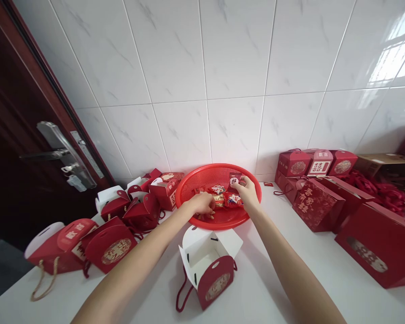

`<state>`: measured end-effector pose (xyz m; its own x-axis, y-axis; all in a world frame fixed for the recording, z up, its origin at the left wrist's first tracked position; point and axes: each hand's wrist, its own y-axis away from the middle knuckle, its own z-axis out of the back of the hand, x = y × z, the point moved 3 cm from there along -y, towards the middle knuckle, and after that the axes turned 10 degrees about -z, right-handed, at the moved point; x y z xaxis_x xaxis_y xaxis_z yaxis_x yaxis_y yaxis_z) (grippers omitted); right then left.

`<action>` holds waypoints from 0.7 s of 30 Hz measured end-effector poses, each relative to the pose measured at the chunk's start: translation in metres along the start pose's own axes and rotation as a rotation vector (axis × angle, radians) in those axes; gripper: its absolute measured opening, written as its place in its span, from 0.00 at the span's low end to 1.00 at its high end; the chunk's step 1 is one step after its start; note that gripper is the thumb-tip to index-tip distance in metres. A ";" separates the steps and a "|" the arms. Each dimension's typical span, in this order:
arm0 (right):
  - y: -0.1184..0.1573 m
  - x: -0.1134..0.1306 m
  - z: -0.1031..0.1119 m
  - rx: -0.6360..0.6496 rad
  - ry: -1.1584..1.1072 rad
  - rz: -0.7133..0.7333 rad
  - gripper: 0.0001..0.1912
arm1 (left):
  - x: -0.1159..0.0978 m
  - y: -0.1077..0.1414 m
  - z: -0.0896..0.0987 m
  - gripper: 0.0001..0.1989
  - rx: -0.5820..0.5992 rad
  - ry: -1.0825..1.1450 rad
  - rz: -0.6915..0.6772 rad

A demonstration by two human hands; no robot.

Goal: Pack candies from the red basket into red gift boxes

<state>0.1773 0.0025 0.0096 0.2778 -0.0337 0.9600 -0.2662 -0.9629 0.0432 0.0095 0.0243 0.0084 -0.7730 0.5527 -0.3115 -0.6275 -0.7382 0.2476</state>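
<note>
The right hand [245,191] reaches in over the right side of the red basket [219,221], its thumb and fingers pinched on a small dark red packet [234,181] near the basket's far wall. Its forearm slants up and leftward from the lower right. The left hand [205,205] is low inside the basket at the left, back of the hand up and fingers curled down; whether they grip anything, I cannot tell. Its forearm runs up and rightward from the lower left, so both arms converge on the basket.

Between the hands lie wrapped sweets [233,200] in red and gold. Just in front of the basket, between the forearms, a red box [216,281] with a white interior stands open on the white desk [256,288], a cord loop at its left.

Farther left is a cluster of red boxes [143,211], several with open flaps. To the right, three small boxes [319,163] sit in a row on top of others, behind larger red boxes [378,247]. A tiled wall [236,130] rises behind the basket.
</note>
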 end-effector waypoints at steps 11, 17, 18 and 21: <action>-0.006 -0.005 0.006 -0.074 -0.132 0.047 0.13 | -0.002 -0.009 0.000 0.28 -0.116 -0.122 -0.261; -0.005 -0.004 0.005 -0.069 -0.155 0.027 0.13 | 0.000 -0.011 -0.005 0.20 -0.034 -0.098 -0.267; -0.004 -0.003 0.005 -0.067 -0.155 0.023 0.13 | 0.000 -0.010 -0.004 0.19 -0.040 -0.098 -0.251; -0.001 0.000 0.004 -0.067 -0.153 0.009 0.13 | -0.001 -0.009 0.000 0.14 -0.118 -0.128 -0.188</action>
<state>0.1812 0.0028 0.0083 0.4107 -0.0873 0.9076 -0.3285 -0.9427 0.0579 0.0156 0.0300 0.0064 -0.6537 0.7236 -0.2216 -0.7522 -0.6535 0.0848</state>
